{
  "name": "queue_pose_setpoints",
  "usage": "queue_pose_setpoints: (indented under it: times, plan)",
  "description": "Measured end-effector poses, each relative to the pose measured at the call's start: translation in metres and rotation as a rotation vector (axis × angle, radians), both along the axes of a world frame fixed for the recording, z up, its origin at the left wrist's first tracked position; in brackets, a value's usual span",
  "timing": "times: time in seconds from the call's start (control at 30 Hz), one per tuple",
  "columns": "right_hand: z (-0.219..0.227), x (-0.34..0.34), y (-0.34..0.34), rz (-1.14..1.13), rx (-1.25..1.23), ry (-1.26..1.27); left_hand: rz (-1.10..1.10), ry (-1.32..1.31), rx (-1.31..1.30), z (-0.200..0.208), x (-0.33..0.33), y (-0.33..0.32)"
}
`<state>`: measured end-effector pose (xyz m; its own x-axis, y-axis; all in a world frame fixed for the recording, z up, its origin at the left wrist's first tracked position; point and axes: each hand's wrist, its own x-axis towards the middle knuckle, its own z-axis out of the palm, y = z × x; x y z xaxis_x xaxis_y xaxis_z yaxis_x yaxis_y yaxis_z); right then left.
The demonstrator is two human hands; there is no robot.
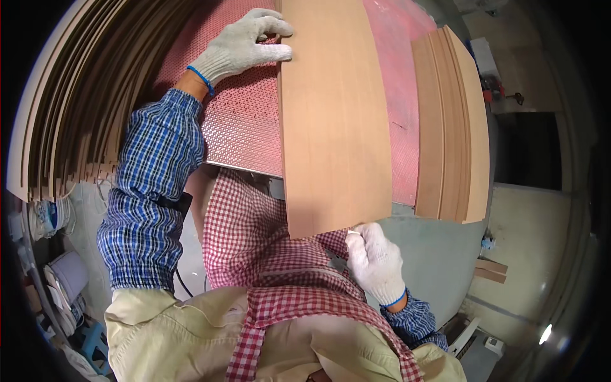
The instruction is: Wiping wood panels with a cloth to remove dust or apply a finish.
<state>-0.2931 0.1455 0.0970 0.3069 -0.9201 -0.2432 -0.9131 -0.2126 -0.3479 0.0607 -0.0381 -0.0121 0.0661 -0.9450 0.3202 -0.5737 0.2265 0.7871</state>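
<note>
A long, light-brown wood-grained board [337, 121] lies lengthwise before me, its near end jutting past the table edge over my lap. My left hand [245, 44], in a white knitted glove, has its fingers and thumb apart, their tips against the board's left edge toward the far end. My right hand [375, 261], also gloved in white, is closed just below the board's near right corner. Its thumb and forefinger are pinched together at that end; whatever may be between them is too small to make out.
The board rests on a pink table top [238, 130] with a perforated surface. Many similar thin boards [95, 83] stand in a row on the left. On the right is another stack of boards [442, 127]. A blue stool [95, 347] and white coiled cords [60, 213] are at lower left.
</note>
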Motion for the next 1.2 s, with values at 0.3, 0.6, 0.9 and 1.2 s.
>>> queue_pose_setpoints:
  times: [0.3, 0.6, 0.9, 1.2]
  plan:
    - [0.001, 0.024, -0.002, 0.001, 0.015, -0.013, -0.034, 0.073, 0.022, 0.002, -0.002, 0.0]
    - [-0.01, 0.064, -0.098, 0.159, -0.118, -0.049, -0.06, 0.042, -0.016, 0.009, -0.002, 0.002]
    - [-0.021, 0.147, -0.278, 0.222, -0.186, 0.046, -0.068, 0.082, 0.072, 0.026, -0.004, 0.006]
    - [-0.017, 0.228, -0.432, 0.206, -0.128, 0.003, -0.1, 0.124, 0.07, 0.038, -0.003, 0.004]
